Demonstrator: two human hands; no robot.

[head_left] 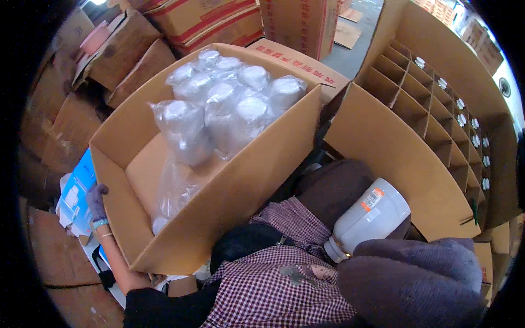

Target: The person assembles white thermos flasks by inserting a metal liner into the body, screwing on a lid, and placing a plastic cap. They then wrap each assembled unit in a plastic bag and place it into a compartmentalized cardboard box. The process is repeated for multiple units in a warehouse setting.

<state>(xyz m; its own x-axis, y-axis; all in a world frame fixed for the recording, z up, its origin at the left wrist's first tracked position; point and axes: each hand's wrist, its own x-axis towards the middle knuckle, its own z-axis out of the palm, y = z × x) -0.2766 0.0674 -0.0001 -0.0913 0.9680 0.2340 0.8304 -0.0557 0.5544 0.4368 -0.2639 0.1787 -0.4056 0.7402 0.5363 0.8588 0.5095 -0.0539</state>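
Observation:
My left hand point(96, 204), in a grey-purple glove, holds the left outer side of an open cardboard box point(219, 197), its fingers bent at the wall. Inside the box's far part stand several whitish round-topped containers point(221, 93) wrapped in clear plastic bags; a loose bag point(174, 188) hangs toward the near side. A whitish bottle point(372, 210) with an orange-and-white label lies tilted on my lap, neck toward me. Close to the camera, my right hand point(415, 279), in a similar glove, is beside the bottle's neck. Its fingertips are unclear, and I cannot tell whether it touches the bottle.
At the right stands a large carton point(394, 142) with cardboard dividers; several cells at its far right show white bottle tops point(461, 119). Stacked cartons point(205, 24) rise behind, and worn boxes point(123, 52) crowd the left. A blue printed package point(76, 191) lies beside my left hand.

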